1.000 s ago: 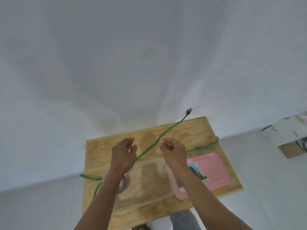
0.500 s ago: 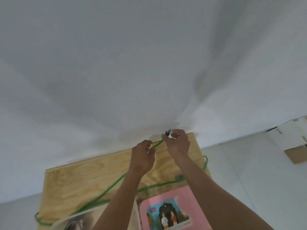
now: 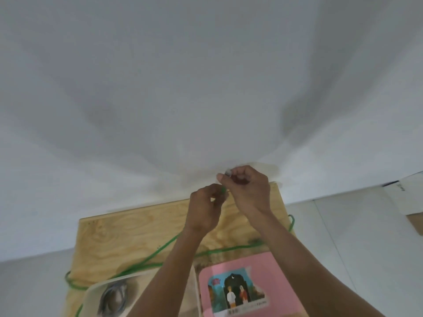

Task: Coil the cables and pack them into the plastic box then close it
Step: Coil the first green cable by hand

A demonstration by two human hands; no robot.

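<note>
- Both hands are raised over the far edge of the plywood board (image 3: 128,234), close together, almost touching.
- Right hand (image 3: 248,191): fingers curled in, thumb and forefinger pinched on the plug end (image 3: 228,172) of the green cable (image 3: 160,253). The plug looks grey/silver; it is blurred, so no detail.
- Left hand (image 3: 206,209): also closed in a pinch, gripping the green cable just below the right hand. A short bit of green shows between its fingertips.
- The rest of the green cable lies loose on the board. One run goes from under the left forearm diagonally to the board's left edge and loops off it. Another run crosses towards the right edge and curls off near the far right corner.
- Clear plastic box (image 3: 96,291) sits at the near left of the board, open, partly hidden by the left forearm. A grey coiled cable (image 3: 114,298) is already inside.
- Pink lid (image 3: 270,271) lies flat just right of the box, off the box.
- Lid label (image 3: 235,291): colourful picture with an arch, a crescent and two figures. There is text on it, too blurred to read. No brand legible.
- White wall behind; cardboard box (image 3: 412,202) on the floor at far right, with a small unreadable mark.
</note>
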